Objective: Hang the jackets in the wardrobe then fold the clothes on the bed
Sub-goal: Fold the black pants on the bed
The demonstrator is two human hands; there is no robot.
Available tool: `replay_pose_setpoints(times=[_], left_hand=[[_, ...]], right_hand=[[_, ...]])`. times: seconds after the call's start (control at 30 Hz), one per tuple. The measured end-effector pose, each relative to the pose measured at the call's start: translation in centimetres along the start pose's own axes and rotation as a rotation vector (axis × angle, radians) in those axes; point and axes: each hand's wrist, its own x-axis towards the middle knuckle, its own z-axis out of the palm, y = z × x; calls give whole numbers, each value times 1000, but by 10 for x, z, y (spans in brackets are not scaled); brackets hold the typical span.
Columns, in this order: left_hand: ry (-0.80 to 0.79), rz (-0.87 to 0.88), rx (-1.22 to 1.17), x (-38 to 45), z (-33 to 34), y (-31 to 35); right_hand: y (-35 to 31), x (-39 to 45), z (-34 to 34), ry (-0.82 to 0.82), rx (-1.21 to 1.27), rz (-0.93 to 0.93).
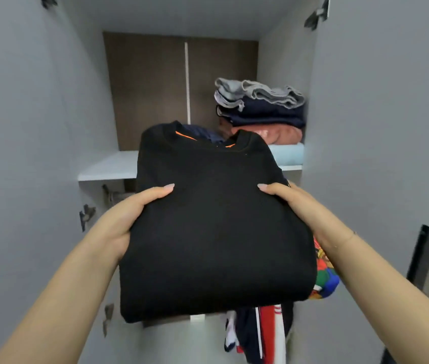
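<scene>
Evidently the folding was well advanced: a folded black sweater (216, 227), topping a carried bundle, was held before the wardrobe shelf (108, 165). The left hand (126, 219) and right hand (300, 206) gripped its sides, thumbs curled on top. A folded stack (259, 111) occupied the shelf's right end; its left end lay open. Garments (258, 334) hung below the shelf. The bed was out of sight.

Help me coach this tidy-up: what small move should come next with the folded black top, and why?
Probably ease the folded black top, held by the left hand and right hand, forward onto the white shelf; its left half looks bare, while a stack of folded clothes fills the right.
</scene>
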Motion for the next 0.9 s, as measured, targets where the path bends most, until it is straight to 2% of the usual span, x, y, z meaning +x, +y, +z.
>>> replay_pose_setpoints(times=[0.23, 0.53, 0.63, 0.7, 0.77, 0.83, 0.9], left_hand=[[43, 162, 135, 115, -44, 148], [85, 165, 175, 276, -68, 248], [122, 170, 199, 324, -67, 262], [141, 118, 269, 355, -66, 255], [156, 61, 410, 379, -62, 238], [175, 94, 535, 398, -59, 224], [204, 160, 596, 409, -58, 218]], right_hand=[[-106, 165, 55, -23, -72, -123], [-193, 353, 71, 155, -557, -234], [-207, 399, 69, 133, -765, -210], [-204, 415, 69, 131, -1081, -194], [-193, 424, 75, 116, -1372, -262], [-179, 429, 86, 33, -1486, -365], [-163, 433, 97, -147, -1452, -360]])
